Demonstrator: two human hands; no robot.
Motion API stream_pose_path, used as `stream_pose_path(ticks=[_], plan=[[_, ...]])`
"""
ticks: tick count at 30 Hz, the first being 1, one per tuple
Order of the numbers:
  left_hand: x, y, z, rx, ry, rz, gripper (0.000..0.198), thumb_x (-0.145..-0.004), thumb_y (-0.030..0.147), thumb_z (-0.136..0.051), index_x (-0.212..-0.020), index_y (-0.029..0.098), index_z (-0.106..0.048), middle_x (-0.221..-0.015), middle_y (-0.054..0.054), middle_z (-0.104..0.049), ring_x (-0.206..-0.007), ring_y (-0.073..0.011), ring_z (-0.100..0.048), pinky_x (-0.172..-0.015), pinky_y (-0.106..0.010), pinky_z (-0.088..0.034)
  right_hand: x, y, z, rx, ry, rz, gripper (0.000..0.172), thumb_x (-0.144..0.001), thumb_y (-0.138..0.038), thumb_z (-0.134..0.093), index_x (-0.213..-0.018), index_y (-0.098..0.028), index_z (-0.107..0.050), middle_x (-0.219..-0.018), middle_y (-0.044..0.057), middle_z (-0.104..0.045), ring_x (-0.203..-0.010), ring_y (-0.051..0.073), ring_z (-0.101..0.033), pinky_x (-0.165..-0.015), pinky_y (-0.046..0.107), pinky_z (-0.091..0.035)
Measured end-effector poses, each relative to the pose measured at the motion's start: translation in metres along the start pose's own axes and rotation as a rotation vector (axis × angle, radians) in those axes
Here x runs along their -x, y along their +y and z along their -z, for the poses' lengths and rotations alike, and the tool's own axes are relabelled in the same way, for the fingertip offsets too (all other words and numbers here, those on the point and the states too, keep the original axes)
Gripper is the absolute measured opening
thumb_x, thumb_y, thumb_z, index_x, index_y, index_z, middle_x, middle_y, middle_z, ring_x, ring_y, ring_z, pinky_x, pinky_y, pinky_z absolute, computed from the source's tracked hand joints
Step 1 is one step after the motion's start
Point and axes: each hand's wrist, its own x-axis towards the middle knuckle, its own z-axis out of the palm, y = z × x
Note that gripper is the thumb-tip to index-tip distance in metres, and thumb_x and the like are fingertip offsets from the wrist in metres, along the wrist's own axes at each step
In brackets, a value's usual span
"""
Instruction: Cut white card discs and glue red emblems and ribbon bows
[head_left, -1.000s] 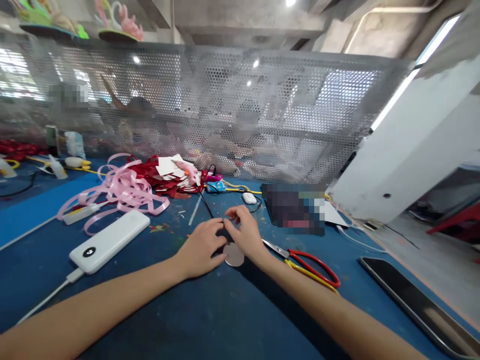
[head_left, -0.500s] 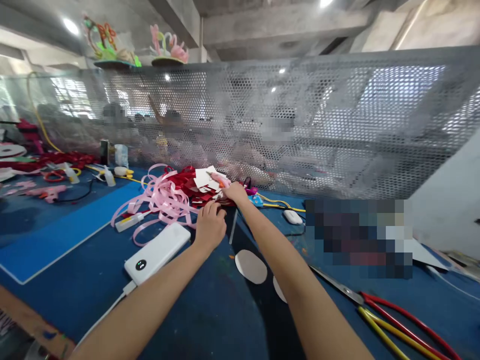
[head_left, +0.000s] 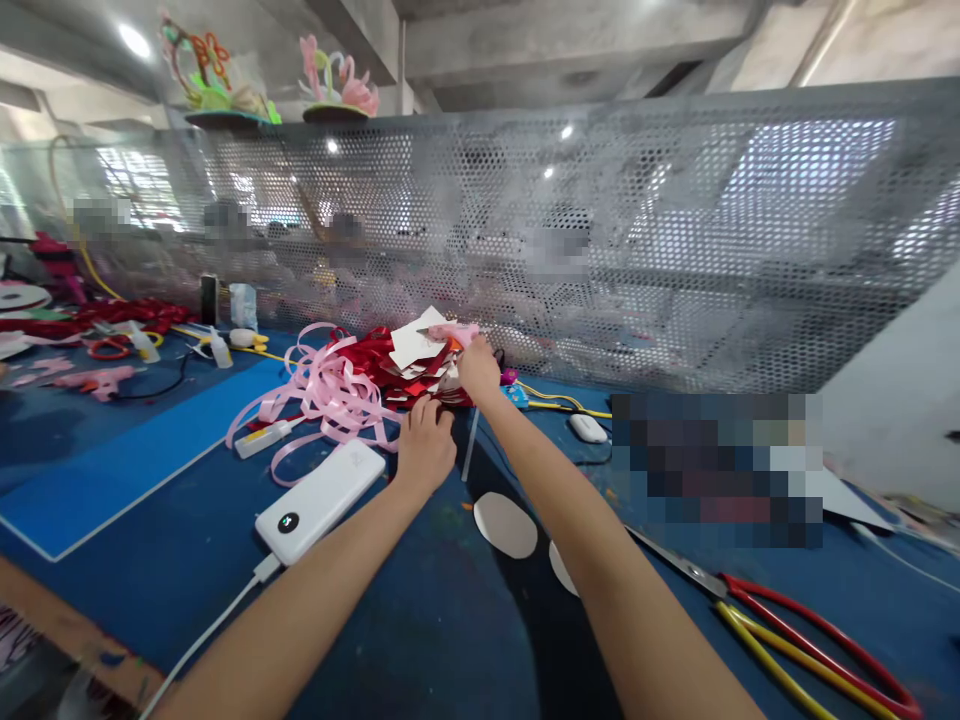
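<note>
"Resting at the front of the red ribbon heap, does the left hand hold anything?"

"Cannot tell. Its fingers are bent, tips unclear. Just beyond, to its right, the right hand grasps a pink glue gun, nozzle pointing left across white cards."

"Surroundings, left to right?"

"Pink ribbon in loose loops; a white power bank beside the left forearm; a pale oval between the forearms; scissors right of the right forearm. Cards and heap stand between left hand and nozzle."

"Obscured items?"

"Gun handle, covered by the right hand. A second disc, partly behind the right forearm. Scissors, cut off at the lower edge. Blurred patch, right: unidentifiable."
</note>
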Motion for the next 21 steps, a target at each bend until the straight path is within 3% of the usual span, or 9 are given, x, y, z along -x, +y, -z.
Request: stream_pose_path(ticks=[4, 8, 13, 21], plan=[[-0.004, 0.004, 0.002, -0.005, 0.047, 0.022, 0.034, -0.077, 0.019, -0.05, -0.11, 0.012, -0.055, -0.128, -0.015, -0.048, -0.127, -0.0281, -0.033, -0.1, -0.041, -0.033, 0.005, 0.004, 0.005, -0.062, 0.053, -0.088, 0.035, -0.093, -0.022, -0.036, -0.124, -0.007, -0.039, -0.111, 0.017, -0.056, -0.099, 0.021, -0.058, -0.08, 0.033, -0.046], [-0.029, 0.005, 0.0, -0.033, 0.103, 0.113, 0.048, -0.082, 0.029, -0.044, -0.123, 0.005, -0.046, -0.136, -0.019, -0.04, -0.131, -0.0287, -0.027, -0.105, -0.044, -0.026, 0.014, 0.009, 0.005, -0.117, 0.029, -0.119, 0.032, -0.089, -0.032, -0.046, -0.116, -0.014, -0.049, -0.107, 0.007, -0.058, -0.089, 0.016, -0.06, -0.077, 0.037, -0.05], [-0.056, -0.007, -0.02, -0.063, 0.066, 0.258, 0.056, -0.084, 0.038, -0.04, -0.126, 0.002, -0.045, -0.137, -0.02, -0.039, -0.133, -0.0298, -0.023, -0.108, -0.044, -0.018, 0.018, 0.019, 0.001, -0.174, 0.002, -0.12, 0.03, -0.088, -0.031, -0.049, -0.113, -0.014, -0.051, -0.104, 0.006, -0.059, -0.087, 0.016, -0.059, -0.075, 0.035, -0.051], [-0.056, -0.025, -0.051, -0.047, -0.019, 0.276, 0.057, -0.08, 0.046, -0.044, -0.122, 0.009, -0.051, -0.131, -0.018, -0.048, -0.13, -0.0326, -0.029, -0.107, -0.053, -0.013, 0.012, 0.029, -0.012, -0.313, -0.008, -0.124, 0.032, -0.087, -0.032, -0.051, -0.114, -0.015, -0.051, -0.111, 0.007, -0.056, -0.093, 0.018, -0.057, -0.078, 0.038, -0.049]])
